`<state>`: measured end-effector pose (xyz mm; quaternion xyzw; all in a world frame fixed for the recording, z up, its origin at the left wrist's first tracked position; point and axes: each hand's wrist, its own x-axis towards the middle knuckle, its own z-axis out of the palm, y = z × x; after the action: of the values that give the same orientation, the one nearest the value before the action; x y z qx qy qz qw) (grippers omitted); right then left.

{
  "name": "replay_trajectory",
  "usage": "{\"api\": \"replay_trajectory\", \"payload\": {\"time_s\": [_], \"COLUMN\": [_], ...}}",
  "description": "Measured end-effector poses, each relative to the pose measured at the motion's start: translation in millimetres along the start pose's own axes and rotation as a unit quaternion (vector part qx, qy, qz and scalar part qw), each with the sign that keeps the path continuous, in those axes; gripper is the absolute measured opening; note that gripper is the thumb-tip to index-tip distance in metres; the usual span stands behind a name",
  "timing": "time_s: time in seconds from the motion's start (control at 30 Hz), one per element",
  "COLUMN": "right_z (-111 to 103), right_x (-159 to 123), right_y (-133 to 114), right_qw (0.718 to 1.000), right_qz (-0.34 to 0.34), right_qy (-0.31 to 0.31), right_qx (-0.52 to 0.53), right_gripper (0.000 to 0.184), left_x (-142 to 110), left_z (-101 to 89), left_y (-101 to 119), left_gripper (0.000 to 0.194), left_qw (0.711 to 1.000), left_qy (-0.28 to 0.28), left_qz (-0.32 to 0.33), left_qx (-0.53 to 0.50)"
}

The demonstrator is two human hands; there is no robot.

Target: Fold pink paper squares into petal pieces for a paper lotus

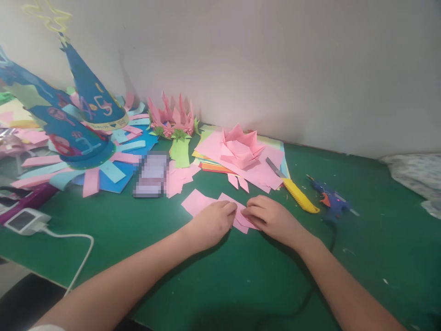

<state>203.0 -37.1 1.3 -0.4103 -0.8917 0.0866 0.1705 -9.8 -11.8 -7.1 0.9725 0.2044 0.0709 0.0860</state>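
pink flat paper pieces [195, 202] on green tabletop [241, 285], nearer than pink folded-paper flower [241, 151]
left hand [212, 226] and right hand [277, 219] touch them, fingers bunched; can't tell if pinched. best to align edges, steady one side, press lightly and evenly.

lit dimly and softly, with faint shadows on the wall [310, 69] and darker ones toward the near edge of the table [396, 248]. slightly hazy, blurred around the glue gun [335, 202], coarsely pixelated over the phone [151, 175].
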Motion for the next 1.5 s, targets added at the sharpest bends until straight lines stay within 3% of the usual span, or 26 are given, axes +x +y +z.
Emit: {"api": "replay_trajectory", "payload": {"time_s": [0.13, 0.33, 0.53, 0.7, 0.87, 1.07, 1.5], "right_z": [-3, -7, 2, 7, 3, 0, -3], "right_x": [-3, -8, -2, 4, 10, 17, 27], "right_y": [4, 7, -5, -16, -23, -29, -26], "right_qw": [1.000, 0.999, 0.988, 0.986, 0.977, 0.968, 0.958], "right_qz": [-0.001, 0.015, 0.102, 0.138, 0.197, 0.249, 0.270], "right_qy": [-0.007, -0.013, 0.075, 0.041, 0.003, -0.033, -0.099], "right_qx": [0.013, 0.036, 0.083, 0.088, 0.077, 0.023, 0.013], "right_gripper": [0.021, 0.019, 0.018, 0.015, 0.012, 0.011, 0.014], "left_x": [1, 0, -1, -3, -5, -11, -15], "left_z": [-3.8, 1.2, 5.0, 7.6, 9.4, 13.2, 9.6], "left_y": [3, 1, 1, 7, 12, 12, 9], "left_gripper": [0.014, 0.012, 0.015, 0.017, 0.020, 0.024, 0.026], "left_qw": [0.999, 1.000, 0.999, 0.997, 0.997, 0.998, 0.997], "left_qy": [-0.025, 0.005, 0.044, 0.066, 0.049, 0.055, 0.056], "left_qz": [-0.030, -0.009, -0.001, -0.012, -0.024, -0.008, -0.037], "left_qx": [0.003, 0.012, 0.012, 0.029, 0.057, 0.026, -0.045]}}
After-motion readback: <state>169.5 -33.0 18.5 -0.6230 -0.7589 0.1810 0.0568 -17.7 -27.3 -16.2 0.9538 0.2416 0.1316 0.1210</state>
